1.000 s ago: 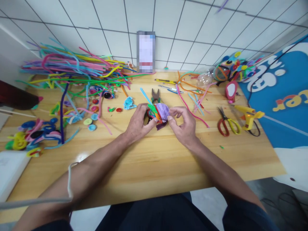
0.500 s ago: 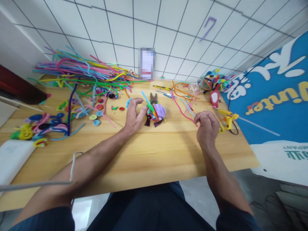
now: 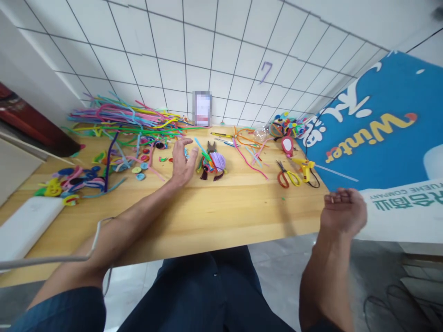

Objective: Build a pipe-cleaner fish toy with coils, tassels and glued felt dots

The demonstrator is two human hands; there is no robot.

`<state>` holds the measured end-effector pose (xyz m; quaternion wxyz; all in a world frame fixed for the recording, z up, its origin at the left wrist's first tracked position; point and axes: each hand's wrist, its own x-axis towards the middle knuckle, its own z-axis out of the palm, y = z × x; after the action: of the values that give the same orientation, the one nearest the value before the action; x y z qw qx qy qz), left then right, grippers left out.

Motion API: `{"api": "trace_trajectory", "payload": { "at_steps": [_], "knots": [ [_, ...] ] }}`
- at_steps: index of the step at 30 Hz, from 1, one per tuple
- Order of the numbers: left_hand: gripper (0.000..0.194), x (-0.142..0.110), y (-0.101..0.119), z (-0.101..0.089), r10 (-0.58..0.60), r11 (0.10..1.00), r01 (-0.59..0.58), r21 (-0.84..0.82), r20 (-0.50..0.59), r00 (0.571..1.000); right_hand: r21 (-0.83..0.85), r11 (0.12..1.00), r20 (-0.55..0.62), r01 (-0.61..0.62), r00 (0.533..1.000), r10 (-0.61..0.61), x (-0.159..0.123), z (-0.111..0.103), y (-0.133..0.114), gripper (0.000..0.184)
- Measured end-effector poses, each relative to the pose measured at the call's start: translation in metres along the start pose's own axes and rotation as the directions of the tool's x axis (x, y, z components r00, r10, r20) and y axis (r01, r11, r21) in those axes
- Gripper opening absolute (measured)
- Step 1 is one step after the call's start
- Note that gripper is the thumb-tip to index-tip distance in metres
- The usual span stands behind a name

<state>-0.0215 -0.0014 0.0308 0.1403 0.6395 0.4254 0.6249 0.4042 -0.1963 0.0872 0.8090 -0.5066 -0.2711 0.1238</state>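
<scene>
A small craft figure (image 3: pixel 218 162) sits on the wooden table, with a purple striped body, dark tassels, green and red parts and a light blue pipe cleaner sticking up. Just left of it, my left hand (image 3: pixel 183 163) hovers open, thumb and fingers apart and holding nothing. Far to the right, past the table's right edge, my right hand (image 3: pixel 344 212) is raised with its fingers curled in. Whatever may be inside those fingers is hidden. Behind the figure lie pliers (image 3: pixel 211 147), partly covered by it.
Pipe cleaners (image 3: pixel 128 115) are heaped at the back left, above buttons and pompoms. On the right lie scissors (image 3: pixel 288 175), a yellow glue gun (image 3: pixel 306 168) and a pink-rimmed oval (image 3: pixel 287 145). A phone (image 3: pixel 202 109) leans on the tiled wall. A white cable (image 3: pixel 97 237) crosses my left forearm.
Both hands held the craft figure at first. My right hand has left it and swung right, beyond the table edge. My left hand has let go and drawn slightly away. The camera view has shifted.
</scene>
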Motion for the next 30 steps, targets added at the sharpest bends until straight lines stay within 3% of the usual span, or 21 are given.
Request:
{"api": "trace_trajectory", "payload": {
  "at_steps": [2, 4, 8, 12, 15, 19, 24, 27, 30],
  "knots": [
    [0.026, -0.001, 0.021, -0.002, 0.06, 0.998, -0.059, -0.016, 0.044, 0.997, 0.008, 0.999, 0.027, -0.039, 0.999, 0.039, -0.025, 0.006, -0.002, 0.017],
    [0.021, -0.008, 0.05, -0.002, 0.116, 0.992, -0.109, -0.06, 0.125, 0.985, 0.003, 0.993, 0.139, -0.116, 0.984, 0.115, -0.058, 0.025, -0.002, 0.023],
    [0.015, -0.042, 0.112, 0.001, 0.178, 0.973, -0.106, -0.204, 0.376, 0.91, -0.003, 0.933, 0.421, -0.36, 0.846, 0.327, -0.118, 0.068, 0.002, 0.026],
    [0.022, -0.079, 0.146, 0.007, 0.182, 0.947, -0.016, -0.32, 0.497, 0.848, -0.048, 0.904, 0.575, -0.425, 0.728, 0.373, -0.152, 0.096, 0.001, 0.024],
    [0.022, -0.09, 0.149, 0.008, 0.243, 0.925, -0.063, -0.375, 0.456, 0.856, -0.072, 0.883, 0.629, -0.464, 0.666, 0.402, -0.165, 0.107, -0.001, 0.026],
    [0.012, -0.084, 0.139, 0.001, 0.262, 0.921, -0.086, -0.379, 0.441, 0.858, -0.079, 0.832, 0.678, -0.549, 0.582, 0.448, -0.175, 0.118, 0.001, 0.028],
    [0.016, -0.079, 0.114, -0.009, 0.307, 0.936, -0.193, -0.293, 0.416, 0.856, -0.111, 0.818, 0.669, -0.565, 0.566, 0.482, -0.185, 0.129, 0.013, 0.027],
    [0.017, -0.08, 0.104, -0.011, 0.251, 0.961, -0.177, -0.212, 0.405, 0.879, -0.114, 0.805, 0.679, -0.582, 0.546, 0.491, -0.192, 0.132, 0.018, 0.023],
    [0.023, -0.079, 0.102, -0.015, 0.108, 0.985, -0.038, -0.169, 0.426, 0.898, -0.123, 0.785, 0.701, -0.607, 0.507, 0.502, -0.196, 0.134, 0.02, 0.022]
  ]
}}
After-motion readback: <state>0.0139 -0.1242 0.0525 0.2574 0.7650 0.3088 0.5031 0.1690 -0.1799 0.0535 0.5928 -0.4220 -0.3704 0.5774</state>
